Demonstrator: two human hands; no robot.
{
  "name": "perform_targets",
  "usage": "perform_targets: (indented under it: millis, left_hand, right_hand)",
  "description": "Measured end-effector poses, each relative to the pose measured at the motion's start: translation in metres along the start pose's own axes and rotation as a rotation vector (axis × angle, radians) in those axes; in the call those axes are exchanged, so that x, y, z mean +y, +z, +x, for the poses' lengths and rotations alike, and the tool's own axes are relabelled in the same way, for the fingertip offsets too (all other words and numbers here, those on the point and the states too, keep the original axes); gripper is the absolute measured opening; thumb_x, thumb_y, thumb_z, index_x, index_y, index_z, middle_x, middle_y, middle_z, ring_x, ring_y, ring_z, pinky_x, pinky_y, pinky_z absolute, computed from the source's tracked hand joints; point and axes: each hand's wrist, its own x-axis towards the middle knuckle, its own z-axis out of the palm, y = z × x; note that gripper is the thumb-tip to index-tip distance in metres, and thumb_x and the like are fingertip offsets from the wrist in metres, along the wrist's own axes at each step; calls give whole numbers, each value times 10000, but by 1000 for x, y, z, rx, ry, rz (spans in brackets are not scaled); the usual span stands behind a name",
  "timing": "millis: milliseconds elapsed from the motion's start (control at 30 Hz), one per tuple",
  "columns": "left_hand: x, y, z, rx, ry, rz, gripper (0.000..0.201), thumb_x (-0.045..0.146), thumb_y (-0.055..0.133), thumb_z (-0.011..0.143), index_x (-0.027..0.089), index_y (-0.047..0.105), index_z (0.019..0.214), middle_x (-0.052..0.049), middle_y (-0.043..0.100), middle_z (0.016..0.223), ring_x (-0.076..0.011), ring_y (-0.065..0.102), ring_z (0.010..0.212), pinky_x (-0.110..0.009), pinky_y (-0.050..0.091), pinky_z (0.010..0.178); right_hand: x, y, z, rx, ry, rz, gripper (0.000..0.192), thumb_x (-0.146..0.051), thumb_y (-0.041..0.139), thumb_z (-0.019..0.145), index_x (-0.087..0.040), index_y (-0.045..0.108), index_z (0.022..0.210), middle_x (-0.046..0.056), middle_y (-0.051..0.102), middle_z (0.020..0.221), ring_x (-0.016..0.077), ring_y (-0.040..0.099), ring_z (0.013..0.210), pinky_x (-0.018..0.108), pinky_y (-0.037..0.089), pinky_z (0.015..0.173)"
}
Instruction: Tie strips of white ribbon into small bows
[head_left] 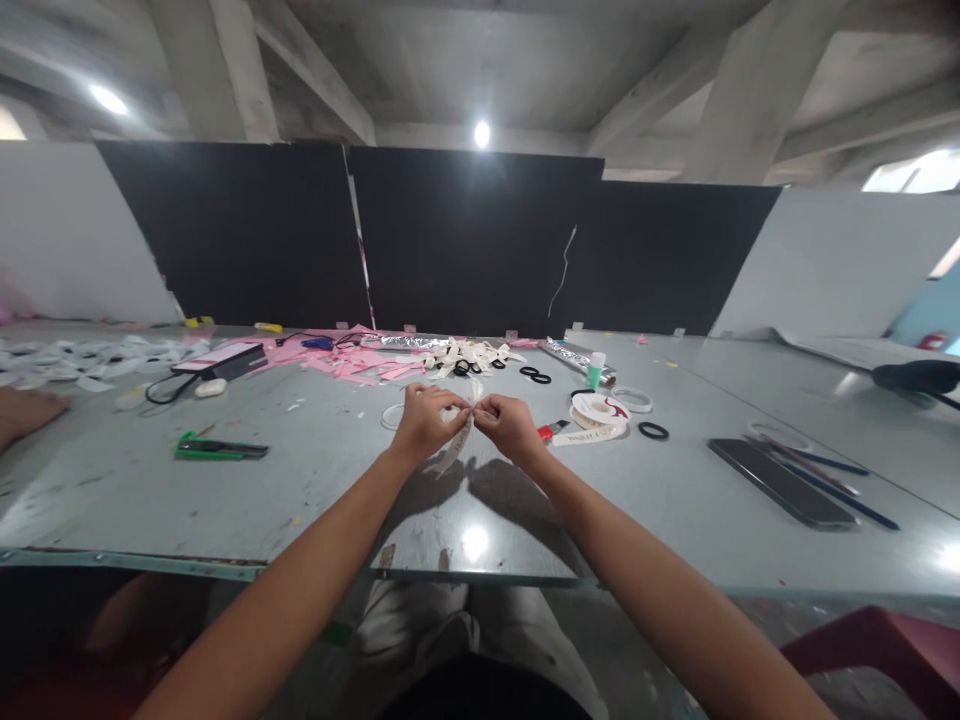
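My left hand (429, 422) and my right hand (507, 424) meet above the middle of the grey table, each closed in a pinch. Between them is a short cream ribbon (454, 452) with dark lettering; one end hangs below the fingertips and another part sticks up above them. Whether a hair tie is in the pinch is hidden by the fingers. Just right of my right hand lies a red cutter (551, 430), beside a ribbon spool (600, 410) whose printed tail (589, 437) is loose on the table. A pale ring (391, 417) rests left of my left hand.
Cream ribbon pieces (472, 354), pink strips (360, 358) and black hair ties (535, 375) lie farther back. A green cutter (221, 448) is at left, a phone (780, 483) with pens (832, 478) at right. Another person's hand (30, 412) rests at the left edge.
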Motion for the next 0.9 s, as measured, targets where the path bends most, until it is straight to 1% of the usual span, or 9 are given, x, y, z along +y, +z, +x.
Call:
perform_targets:
  millis: [67,167,233,333,400,567,667,733,900]
  left_hand:
    - [1,0,1,5,-32,-14,159,336,600,789,216,694,744,-8,731,823,-186,612,805,-414,246,954]
    - [1,2,2,30,-120,-95,142,323,617,757,211,702,736,-7,723,793,-180,614,765,-398,294,941]
    - [0,4,3,47,-177,-198,139,312,625,738,198,704,728,-14,717,780,-173,613,731,-363,360,889]
    - [-2,6,5,69,-259,-378,154,304,633,713,169,704,732,-25,696,732,-169,605,702,-302,431,763]
    - [-3,7,6,75,-322,-477,168,308,640,696,155,702,726,-25,677,699,-169,598,698,-281,441,717]
    - [-5,9,7,76,-453,-724,190,327,673,656,146,694,708,-15,663,688,-149,584,674,-257,438,682]
    - [-6,9,7,77,-467,-805,196,326,693,644,146,698,719,-8,660,677,-138,578,659,-248,434,672]
    - [-6,8,8,78,-448,-801,205,337,696,655,147,703,731,-11,666,688,-141,584,673,-249,436,680]
    - [-5,2,8,71,-355,-651,217,361,663,712,160,719,772,-37,709,811,-183,625,807,-281,457,768]
  right_hand:
    - [0,1,0,2,-7,9,212,-331,578,736,-152,605,625,-29,506,556,91,390,538,210,304,543]
    - [-1,1,0,2,7,49,212,-337,582,734,-148,615,646,-24,527,567,92,410,544,208,316,546]
    - [-2,1,0,3,19,86,216,-345,582,730,-144,620,657,-18,544,577,95,427,549,208,327,549]
    - [-4,0,1,14,28,124,218,-345,571,724,-142,627,668,-10,564,592,101,454,561,211,346,559]
    - [-5,0,1,17,38,151,221,-348,563,725,-143,632,679,-9,570,596,104,465,565,214,358,562]
    - [-7,0,2,9,79,261,223,-357,560,745,-147,625,708,-18,551,578,97,458,527,214,379,534]
    - [-10,-1,2,9,95,312,218,-361,565,748,-151,614,710,-25,535,564,89,449,499,206,380,500]
    - [-12,-2,2,6,116,345,226,-372,568,749,-153,610,711,-27,530,561,84,442,483,200,376,475]
    - [-14,-4,2,3,147,392,264,-412,589,740,-153,636,737,-15,558,593,79,452,472,197,380,447]
